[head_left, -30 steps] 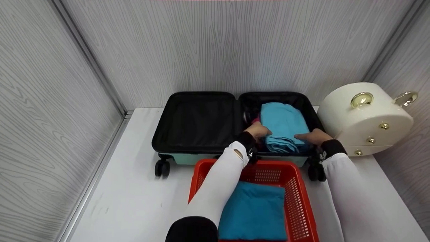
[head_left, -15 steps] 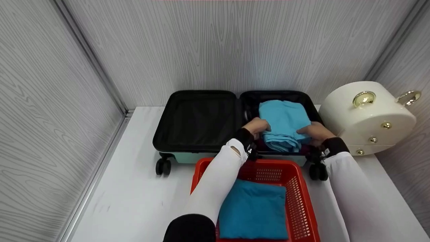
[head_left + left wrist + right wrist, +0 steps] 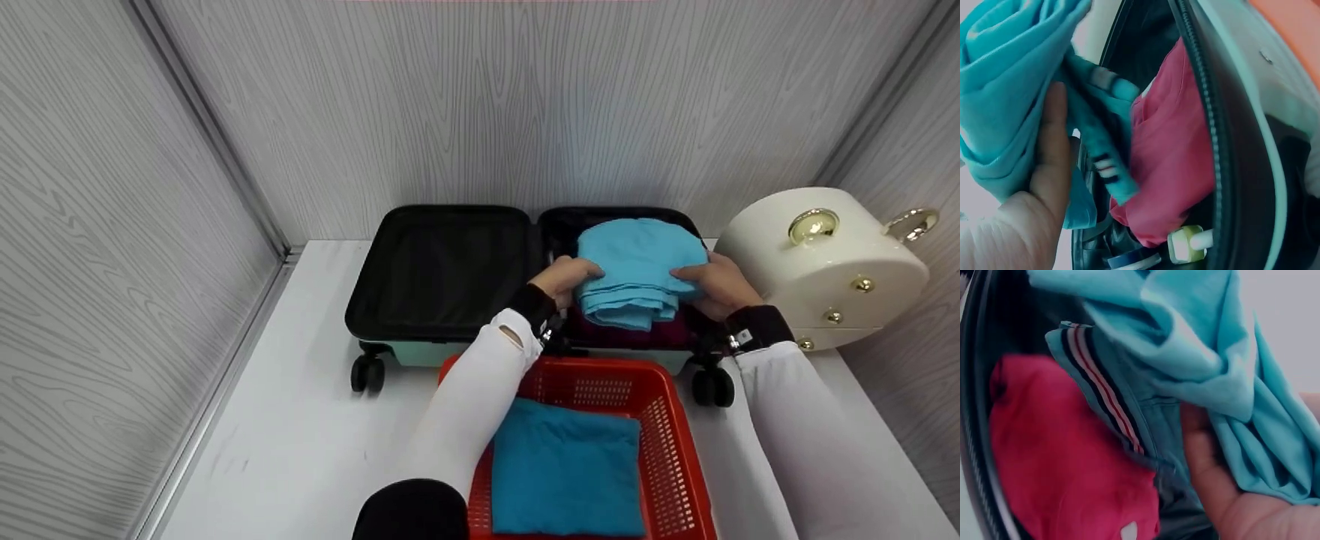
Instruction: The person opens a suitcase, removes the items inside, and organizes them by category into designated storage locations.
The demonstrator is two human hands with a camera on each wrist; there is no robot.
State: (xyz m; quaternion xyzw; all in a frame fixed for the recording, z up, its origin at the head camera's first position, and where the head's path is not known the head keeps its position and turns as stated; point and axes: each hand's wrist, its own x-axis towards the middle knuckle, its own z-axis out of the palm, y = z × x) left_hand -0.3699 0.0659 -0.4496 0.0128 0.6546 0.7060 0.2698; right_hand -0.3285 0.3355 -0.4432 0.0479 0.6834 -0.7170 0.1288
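In the head view, a folded light-blue garment [image 3: 641, 259] is held between my two hands, over the right half of the open suitcase [image 3: 450, 277]. My left hand [image 3: 562, 277] grips its left side, thumb on top. My right hand [image 3: 720, 285] grips the right side the same way. Striped teal trim [image 3: 1100, 377] hangs below the folds; whether it belongs to the same garment I cannot tell. Beneath lies a red-pink cloth [image 3: 1171, 152] in the suitcase. A small yellow-and-white bottle-like item [image 3: 1186, 244] is beside it in the left wrist view.
A red perforated basket [image 3: 679, 427] stands in front of the suitcase, with a folded teal-blue cloth [image 3: 566, 472] inside. Right of the suitcase is a cream rounded case [image 3: 817, 262] with gold handles and knobs. Panel walls enclose the white table [image 3: 300, 420].
Both hands have raised the light-blue garment out of the suitcase's right half, and its front edge now hangs higher. The right hand has shifted a little up and right. The basket stays put.
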